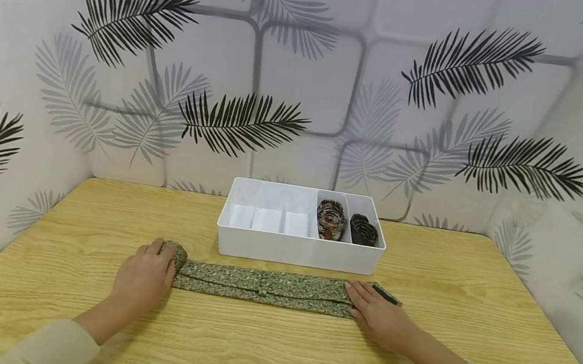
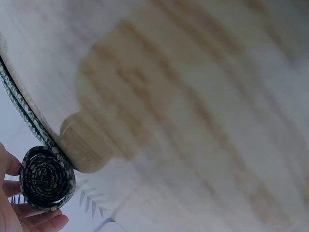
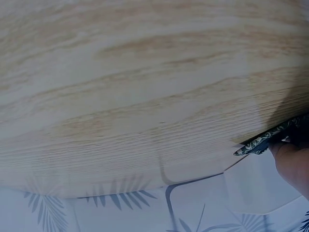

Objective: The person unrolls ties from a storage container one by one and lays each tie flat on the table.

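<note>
A patterned green necktie [image 1: 283,283] lies stretched across the table, seam side up, its left end wound into a coil. My left hand [image 1: 143,276] grips that coil; the left wrist view shows the round spiral [image 2: 44,179] standing on edge against the fingers. Over the tie's wide right end, my right hand [image 1: 381,318] rests with fingers fairly straight, pressing the cloth to the table. A dark-lined tip pokes out beyond these fingers. In the right wrist view only the edge of the tie [image 3: 256,143] and part of the hand show.
Just behind the tie stands a white divided box [image 1: 293,250]. Its two right compartments hold a brown patterned rolled tie [image 1: 331,219] and a dark rolled one [image 1: 364,230]. The wooden table [image 1: 258,350] ends at a leaf-printed wall covering [image 1: 294,158].
</note>
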{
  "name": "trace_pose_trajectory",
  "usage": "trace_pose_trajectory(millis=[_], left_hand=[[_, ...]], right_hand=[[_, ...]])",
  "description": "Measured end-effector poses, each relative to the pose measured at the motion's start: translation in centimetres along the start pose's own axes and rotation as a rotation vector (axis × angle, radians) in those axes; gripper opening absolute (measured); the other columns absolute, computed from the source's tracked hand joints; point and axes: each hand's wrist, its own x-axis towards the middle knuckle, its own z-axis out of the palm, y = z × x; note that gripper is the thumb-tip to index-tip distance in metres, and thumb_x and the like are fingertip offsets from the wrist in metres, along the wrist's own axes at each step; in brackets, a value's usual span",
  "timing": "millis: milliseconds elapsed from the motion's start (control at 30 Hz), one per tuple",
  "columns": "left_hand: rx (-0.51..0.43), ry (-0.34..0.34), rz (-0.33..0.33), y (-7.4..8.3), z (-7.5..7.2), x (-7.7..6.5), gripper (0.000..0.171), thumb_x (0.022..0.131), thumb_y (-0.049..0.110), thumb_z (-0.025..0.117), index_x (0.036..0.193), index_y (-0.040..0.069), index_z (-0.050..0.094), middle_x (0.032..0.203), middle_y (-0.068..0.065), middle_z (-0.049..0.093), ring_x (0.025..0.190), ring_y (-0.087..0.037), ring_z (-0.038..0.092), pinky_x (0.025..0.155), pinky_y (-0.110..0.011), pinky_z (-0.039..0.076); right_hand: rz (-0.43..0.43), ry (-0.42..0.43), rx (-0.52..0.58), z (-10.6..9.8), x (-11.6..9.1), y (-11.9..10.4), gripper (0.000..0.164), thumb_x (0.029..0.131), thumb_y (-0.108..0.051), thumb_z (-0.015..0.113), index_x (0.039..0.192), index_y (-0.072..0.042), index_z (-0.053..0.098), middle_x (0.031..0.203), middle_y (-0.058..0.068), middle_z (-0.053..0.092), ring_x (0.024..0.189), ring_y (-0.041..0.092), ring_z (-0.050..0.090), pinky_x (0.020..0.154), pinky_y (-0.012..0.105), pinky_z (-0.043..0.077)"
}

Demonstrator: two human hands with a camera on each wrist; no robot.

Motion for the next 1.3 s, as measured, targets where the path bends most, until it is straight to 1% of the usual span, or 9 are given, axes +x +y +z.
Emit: trace_pose_trajectory(millis=[200,300,433,567,733,867,1000,1100,1300], left_hand=[[-0.004,-0.079,-0.04,-0.2,-0.5,0.2,0.046,0.082,0.024,0.069,0.114,-0.007,0.059,0.107,-0.028,0.061,0.088,-0.041,0.062,0.052,-0.04,0.053],[0.003,-0.102,-0.057,-0.4,-0.6,0.2,0.048,0.082,0.026,0.069,0.114,-0.009,0.058,0.105,-0.028,0.061,0.088,-0.041,0.062,0.053,-0.04,0.053],[-0.009,-0.095,-0.073,-0.7,-0.5,0.2,0.043,0.083,0.02,0.067,0.111,-0.011,0.059,0.102,-0.028,0.063,0.085,-0.041,0.062,0.053,-0.042,0.054],[0.0,-0.07,-0.067,-0.8,-0.5,0.2,0.036,0.084,0.013,0.064,0.109,-0.012,0.06,0.099,-0.026,0.064,0.081,-0.039,0.063,0.052,-0.041,0.054],[0.031,-0.065,-0.056,-0.8,-0.5,0.3,0.031,0.085,0.007,0.062,0.11,-0.011,0.06,0.101,-0.026,0.064,0.081,-0.037,0.064,0.056,-0.042,0.056],[0.016,-0.085,-0.065,-1.0,-0.6,0.4,0.034,0.085,0.011,0.063,0.109,-0.013,0.059,0.1,-0.027,0.064,0.083,-0.039,0.063,0.058,-0.043,0.056],[-0.009,-0.133,-0.092,-1.2,-0.7,0.4,0.041,0.085,0.018,0.065,0.109,-0.014,0.058,0.099,-0.028,0.063,0.085,-0.041,0.062,0.059,-0.044,0.056],[-0.005,-0.151,-0.102,-1.3,-0.8,0.4,0.041,0.085,0.018,0.065,0.109,-0.014,0.058,0.097,-0.027,0.063,0.083,-0.039,0.062,0.057,-0.042,0.055],[0.035,-0.128,-0.09,-1.4,-0.7,0.4,0.034,0.085,0.011,0.064,0.107,-0.014,0.059,0.093,-0.024,0.064,0.078,-0.036,0.063,0.054,-0.04,0.055]], right_hand=[[0.008,-0.003,-0.025,0.1,-0.1,0.2,0.046,0.098,-0.018,0.044,0.137,0.007,0.039,0.142,0.025,0.04,0.13,0.042,0.038,0.104,0.051,0.037],[0.006,0.003,-0.024,0.0,-0.2,0.3,0.046,0.098,-0.018,0.044,0.136,0.007,0.04,0.141,0.025,0.04,0.129,0.043,0.038,0.103,0.051,0.038],[0.008,0.005,-0.021,-0.1,-0.4,0.2,0.046,0.098,-0.017,0.043,0.136,0.007,0.04,0.141,0.025,0.04,0.13,0.042,0.038,0.103,0.051,0.038],[0.017,0.0,-0.025,0.0,-0.6,0.4,0.046,0.098,-0.017,0.044,0.137,0.007,0.039,0.141,0.024,0.04,0.13,0.042,0.038,0.104,0.05,0.038],[0.035,-0.009,-0.011,0.0,-0.7,0.5,0.046,0.098,-0.016,0.044,0.137,0.007,0.038,0.142,0.025,0.039,0.131,0.042,0.036,0.104,0.051,0.037],[0.039,-0.011,-0.001,-0.1,-0.8,0.5,0.046,0.098,-0.017,0.043,0.138,0.007,0.038,0.142,0.025,0.038,0.131,0.043,0.036,0.104,0.052,0.037],[0.039,-0.017,-0.008,-0.1,-0.9,0.6,0.046,0.099,-0.018,0.043,0.138,0.006,0.038,0.143,0.024,0.038,0.131,0.043,0.036,0.104,0.051,0.037],[0.039,-0.02,-0.01,-0.1,-1.0,0.7,0.047,0.098,-0.018,0.043,0.138,0.007,0.038,0.143,0.025,0.038,0.131,0.043,0.035,0.103,0.051,0.037],[0.046,-0.024,-0.007,-0.2,-1.0,0.8,0.047,0.098,-0.017,0.043,0.138,0.007,0.037,0.143,0.025,0.038,0.132,0.043,0.035,0.103,0.051,0.037]])
